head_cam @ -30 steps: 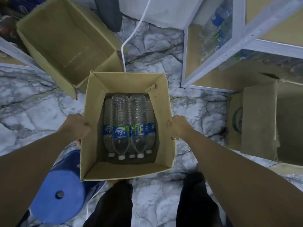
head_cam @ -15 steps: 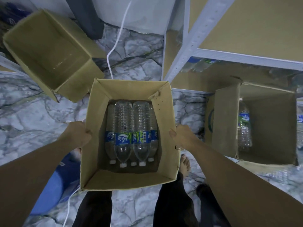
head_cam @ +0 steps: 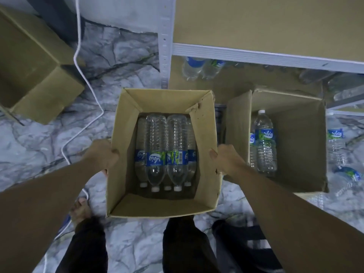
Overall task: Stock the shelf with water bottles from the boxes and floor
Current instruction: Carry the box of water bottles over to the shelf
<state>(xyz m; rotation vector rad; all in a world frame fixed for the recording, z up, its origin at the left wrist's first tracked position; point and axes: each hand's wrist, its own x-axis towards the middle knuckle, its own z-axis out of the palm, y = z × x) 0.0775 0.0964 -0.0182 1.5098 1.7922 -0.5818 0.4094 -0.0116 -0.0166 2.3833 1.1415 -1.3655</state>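
Note:
I carry an open cardboard box [head_cam: 126, 146] in front of me, above the marble floor. Several clear water bottles [head_cam: 166, 150] with blue labels lie flat in it, caps toward me. My left hand [head_cam: 102, 154] grips the box's left wall and my right hand [head_cam: 226, 157] grips its right wall. A grey metal shelf [head_cam: 256, 56] with brown boards stands ahead on the right, with two bottles [head_cam: 199, 68] on its bottom level.
A second open box [head_cam: 299, 138] on the right holds two bottles [head_cam: 264, 142]. Loose bottles [head_cam: 337, 142] lie on the floor beside it. An empty box [head_cam: 33, 75] sits at the left. A white cable [head_cam: 80, 66] runs across the floor. My legs are below the box.
I have moved to the right with the box still in both hands. The shelf and the second box are now nearer, and the blue stool has gone out of view.

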